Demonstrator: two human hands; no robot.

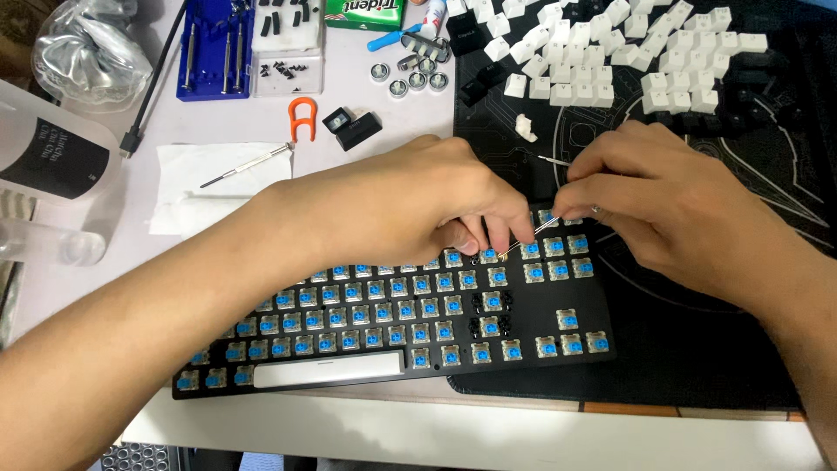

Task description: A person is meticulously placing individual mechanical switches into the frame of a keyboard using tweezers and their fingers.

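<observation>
The black mechanical keyboard with exposed blue switches (392, 323) lies on the bench (218, 131), partly on a black desk mat (697, 349). The left hand (392, 209) rests fingers curled on its upper switch rows. The right hand (663, 209) pinches thin metal tweezers (532, 234) closed, tip at a switch. Loose white keycaps (610, 52) lie beyond.

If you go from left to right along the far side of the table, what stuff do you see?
Crumpled plastic bag → blue screwdriver set → orange key puller → green gum pack → round metal batteries → pile of white keycaps.
</observation>
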